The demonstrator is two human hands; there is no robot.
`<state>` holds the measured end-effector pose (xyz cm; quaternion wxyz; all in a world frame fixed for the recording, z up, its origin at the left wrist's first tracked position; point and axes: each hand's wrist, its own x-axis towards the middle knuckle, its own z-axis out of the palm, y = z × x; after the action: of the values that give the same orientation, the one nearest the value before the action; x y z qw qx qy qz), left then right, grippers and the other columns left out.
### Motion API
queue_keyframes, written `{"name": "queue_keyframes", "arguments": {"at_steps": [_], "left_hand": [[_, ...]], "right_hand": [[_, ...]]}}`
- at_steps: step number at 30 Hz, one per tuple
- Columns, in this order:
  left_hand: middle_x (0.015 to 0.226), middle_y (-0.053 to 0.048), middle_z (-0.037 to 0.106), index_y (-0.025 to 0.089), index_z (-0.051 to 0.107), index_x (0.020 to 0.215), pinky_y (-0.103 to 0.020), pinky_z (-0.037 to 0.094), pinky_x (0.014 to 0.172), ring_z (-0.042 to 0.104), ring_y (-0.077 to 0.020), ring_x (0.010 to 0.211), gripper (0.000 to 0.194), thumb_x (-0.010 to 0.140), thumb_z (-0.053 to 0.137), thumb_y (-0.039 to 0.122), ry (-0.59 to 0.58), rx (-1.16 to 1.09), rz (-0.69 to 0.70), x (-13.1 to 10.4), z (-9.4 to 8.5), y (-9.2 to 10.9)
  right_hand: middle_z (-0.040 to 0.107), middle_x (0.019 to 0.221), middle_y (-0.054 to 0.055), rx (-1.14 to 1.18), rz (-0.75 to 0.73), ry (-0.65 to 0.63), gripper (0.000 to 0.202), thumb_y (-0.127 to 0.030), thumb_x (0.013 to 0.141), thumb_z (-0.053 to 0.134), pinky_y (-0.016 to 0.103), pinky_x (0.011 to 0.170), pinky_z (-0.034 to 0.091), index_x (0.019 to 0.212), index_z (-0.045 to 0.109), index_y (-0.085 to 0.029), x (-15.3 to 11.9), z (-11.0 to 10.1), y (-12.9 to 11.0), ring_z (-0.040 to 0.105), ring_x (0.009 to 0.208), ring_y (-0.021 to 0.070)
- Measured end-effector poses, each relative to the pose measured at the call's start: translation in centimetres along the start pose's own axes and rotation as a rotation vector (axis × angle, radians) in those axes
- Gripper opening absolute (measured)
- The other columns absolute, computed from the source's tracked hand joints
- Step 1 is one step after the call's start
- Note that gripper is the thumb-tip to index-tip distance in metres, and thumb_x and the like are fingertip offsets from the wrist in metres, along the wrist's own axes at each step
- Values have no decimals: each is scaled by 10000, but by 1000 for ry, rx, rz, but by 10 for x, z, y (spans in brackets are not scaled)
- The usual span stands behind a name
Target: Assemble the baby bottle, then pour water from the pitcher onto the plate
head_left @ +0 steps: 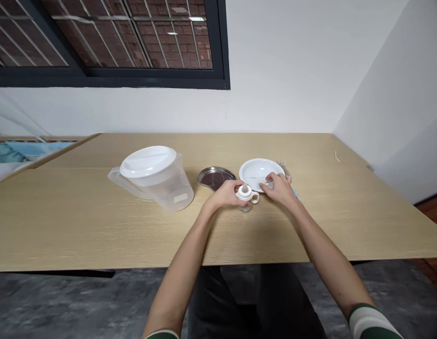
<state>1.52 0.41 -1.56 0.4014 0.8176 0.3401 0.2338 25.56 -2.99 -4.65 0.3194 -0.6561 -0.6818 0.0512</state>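
Bottle (245, 194) with a teat stands upright on the table (98, 226) before me; my left hand (227, 192) wraps it, my right hand (280, 187), fingers curled, rests just right on the white plate (255, 167).

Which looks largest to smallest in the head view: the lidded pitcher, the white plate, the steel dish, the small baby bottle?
1. Lidded pitcher
2. White plate
3. Steel dish, only a little smaller than the plate
4. Small baby bottle, held by the left hand

Plain room w/ wood table (98, 226), barred window (108, 42): prob. office.
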Motion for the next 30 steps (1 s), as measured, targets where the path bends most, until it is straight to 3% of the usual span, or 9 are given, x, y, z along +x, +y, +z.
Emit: {"name": "queue_keyframes", "arguments": {"at_steps": [5, 10, 14, 19, 25, 30], "left_hand": [[937, -54, 753, 137, 742, 1005, -291, 520, 781, 689, -205, 846, 486, 596, 886, 355, -10, -17, -3, 1, 1, -5], [966, -63, 760, 136, 740, 1017, -309, 532, 822, 702, -223, 894, 503, 580, 892, 333, -14, -57, -28, 1, 1, -4], [976, -63, 763, 139, 741, 1025, -298, 527, 806, 701, -222, 891, 523, 572, 900, 346, -15, -41, -35, 0, 0, -1], [962, -49, 748, 130, 699, 1193, -281, 523, 762, 679, -201, 845, 687, 544, 871, 276, 23, -37, -32, 1, -1, -2], [842, -19, 712, 125, 727, 979, -260, 500, 694, 640, -189, 774, 485, 505, 802, 190, -5, -57, -17, 4, -3, -4], [771, 9, 668, 137, 707, 921, -243, 468, 635, 609, -164, 704, 427, 510, 793, 216, -18, -87, -52, 3, -2, -1]], "right_hand": [[687, 950, 134, -51, 91, -32, 315, -532, 899, 637, 594, 1007, 353, 915, 637, -217, 1, 2, -2, 580, 1112, 372], [710, 904, 162, -61, 84, -4, 321, -509, 916, 629, 610, 996, 324, 829, 647, -200, 2, 1, -4, 570, 1112, 406], [726, 1086, 134, 134, -72, 166, 298, -491, 946, 587, 542, 1016, 328, 1009, 661, -210, -2, -6, -18, 587, 1126, 345], [700, 1008, 76, 304, -297, 109, 446, -592, 850, 701, 462, 959, 374, 1102, 642, -229, -14, -3, -45, 620, 1021, 281], [696, 992, 77, 364, -239, 78, 467, -623, 753, 813, 458, 930, 441, 943, 636, -235, -19, 18, -59, 634, 985, 275], [676, 981, 68, 456, -217, 18, 403, -535, 760, 835, 402, 838, 523, 986, 696, -232, -17, 13, -58, 654, 915, 240]]}}
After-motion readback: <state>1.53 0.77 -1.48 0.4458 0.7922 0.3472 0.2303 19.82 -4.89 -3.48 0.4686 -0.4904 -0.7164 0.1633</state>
